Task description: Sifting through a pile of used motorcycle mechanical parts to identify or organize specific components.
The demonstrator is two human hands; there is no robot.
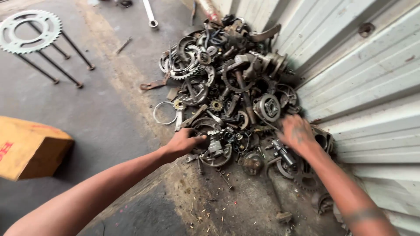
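Reaching: both bare hands are down in a scrap-metal pile (232, 87) heaped on the concrete floor (100, 113) against a corrugated metal wall (363, 87)
Left hand (183, 142): grip curled shut, fingertips pressing on a grey brake shoe (216, 153) at the near edge of the heap; whether it is actually clasped, cannot tell
Right hand (297, 133): blurred, fingers spread loosely over dark parts by the wall; grip state unclear
Pile: sprockets, gears, a round hub (267, 107), a wire ring (164, 113) at its left fringe
Farther off: large chainring (30, 31) lying over thin rods, top left; yellow cardboard box (28, 148) at left
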